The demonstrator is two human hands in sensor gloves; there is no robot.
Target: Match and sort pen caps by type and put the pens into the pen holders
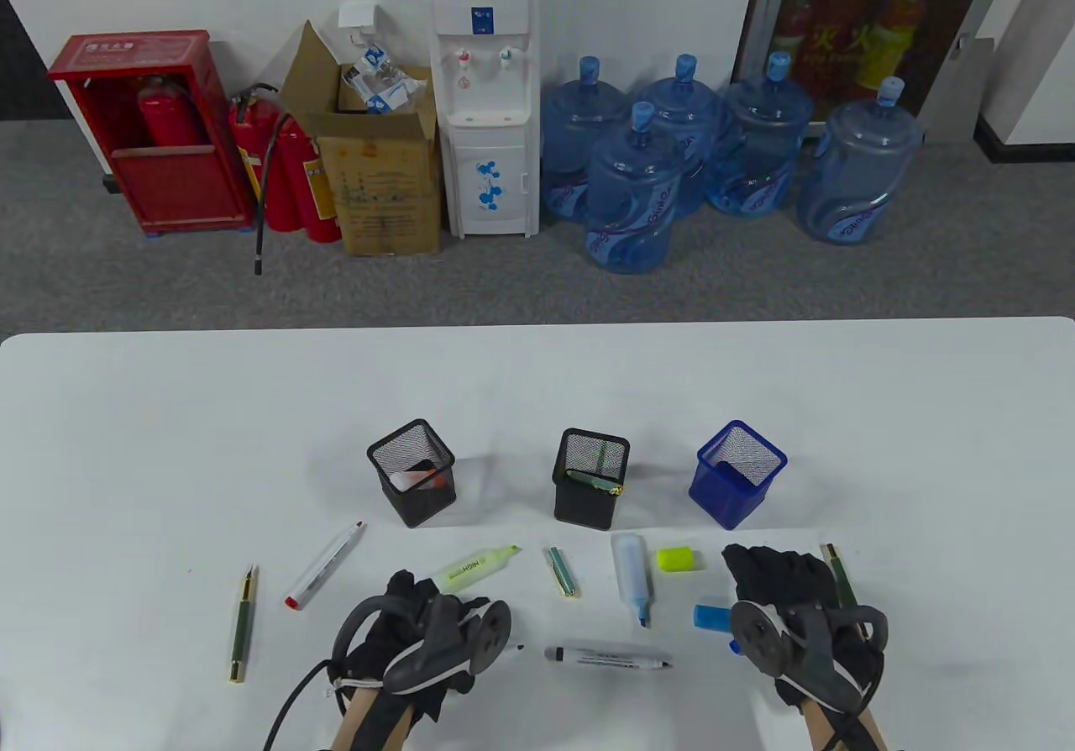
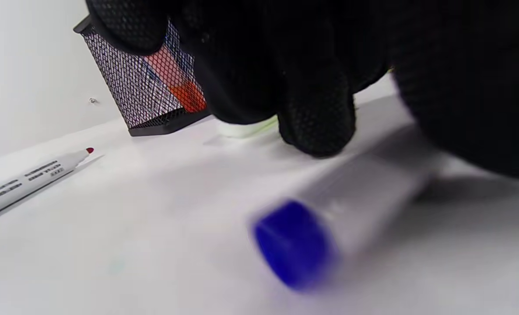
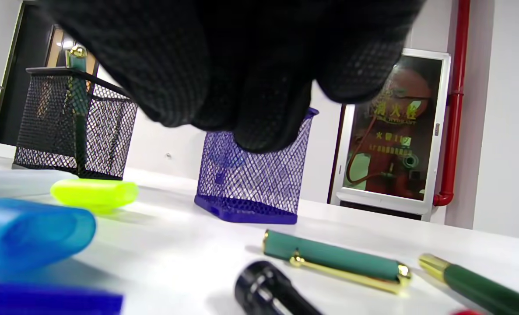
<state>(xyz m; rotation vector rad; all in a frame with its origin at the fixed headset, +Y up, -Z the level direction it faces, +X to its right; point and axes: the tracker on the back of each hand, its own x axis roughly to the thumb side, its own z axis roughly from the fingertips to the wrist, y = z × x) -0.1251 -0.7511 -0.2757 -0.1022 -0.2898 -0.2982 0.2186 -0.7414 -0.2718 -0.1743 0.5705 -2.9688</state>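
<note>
Blue-capped marker (image 2: 329, 218) blurred under the left glove; black cap (image 3: 268, 291) cut off by the bottom edge

Left hand (image 1: 420, 629) and right hand (image 1: 798, 617): black mesh gloves, dark grey ring-shaped trackers strapped on backs, black cable trailing from left, bare forearms.

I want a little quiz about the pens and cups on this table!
1. How many mesh pen holders stand on the table?
2. True or false: the yellow cap lies inside the blue pen holder.
3. Which holder has a green pen in it: A the left black pen holder, B the middle black pen holder, C the blue one?

Key: 1. three; 2. false, it lies on the table in front of it; 3. B.
</note>
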